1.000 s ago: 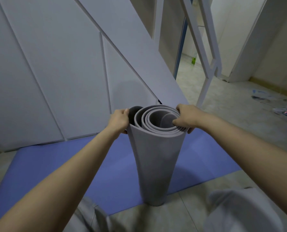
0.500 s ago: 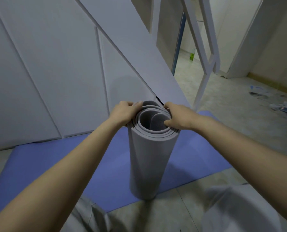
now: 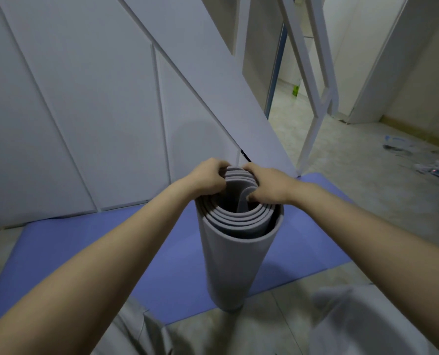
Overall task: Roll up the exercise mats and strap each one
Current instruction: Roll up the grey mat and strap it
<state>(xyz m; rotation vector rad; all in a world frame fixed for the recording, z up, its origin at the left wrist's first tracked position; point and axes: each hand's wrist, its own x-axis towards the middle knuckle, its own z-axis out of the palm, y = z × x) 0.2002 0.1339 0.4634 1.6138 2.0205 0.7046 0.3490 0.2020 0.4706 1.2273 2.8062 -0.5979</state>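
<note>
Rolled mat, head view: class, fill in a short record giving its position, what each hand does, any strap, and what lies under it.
rolled mat: grey, upright on its end, layers showing at the top
left hand: grips the top rim, left side
right hand: grips the inner layers at the top, right side
strap: none visible on the roll
blue mat: flat on the floor; the roll stands at its near edge
</note>
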